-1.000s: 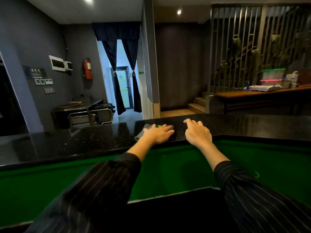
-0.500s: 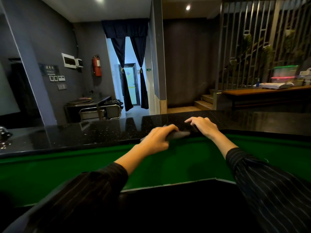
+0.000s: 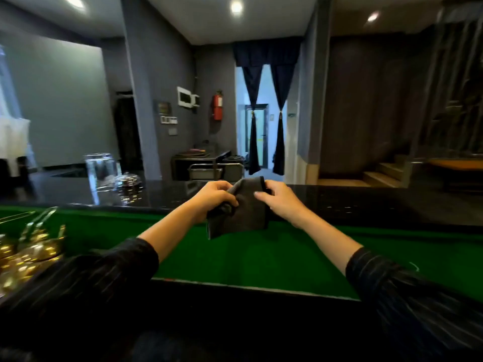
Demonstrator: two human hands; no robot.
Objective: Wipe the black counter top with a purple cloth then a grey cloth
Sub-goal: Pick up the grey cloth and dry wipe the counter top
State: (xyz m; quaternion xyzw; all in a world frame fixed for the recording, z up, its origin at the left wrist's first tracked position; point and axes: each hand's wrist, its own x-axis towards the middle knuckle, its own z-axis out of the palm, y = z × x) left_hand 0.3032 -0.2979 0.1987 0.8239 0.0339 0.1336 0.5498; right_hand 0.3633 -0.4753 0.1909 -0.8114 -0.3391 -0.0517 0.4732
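Observation:
A grey cloth point(image 3: 244, 212) hangs in the air between my two hands, just in front of the black counter top point(image 3: 366, 202). My left hand point(image 3: 213, 198) pinches its upper left part and bunches it. My right hand point(image 3: 281, 199) grips its upper right edge. The cloth's lower half droops over the green surface point(image 3: 261, 254) below the counter. No purple cloth shows in this view.
On the counter at the left stand a clear glass container point(image 3: 100, 171) and a shiny metal bell point(image 3: 128, 181). Brass-coloured items point(image 3: 28, 254) sit at the near left edge. Beyond the counter are a metal trolley point(image 3: 209, 168) and a curtained doorway point(image 3: 264, 124).
Both hands lifted the grey cloth off the counter top and now hold it up between them. The view has swung to the left, bringing the glass container and brass items into sight.

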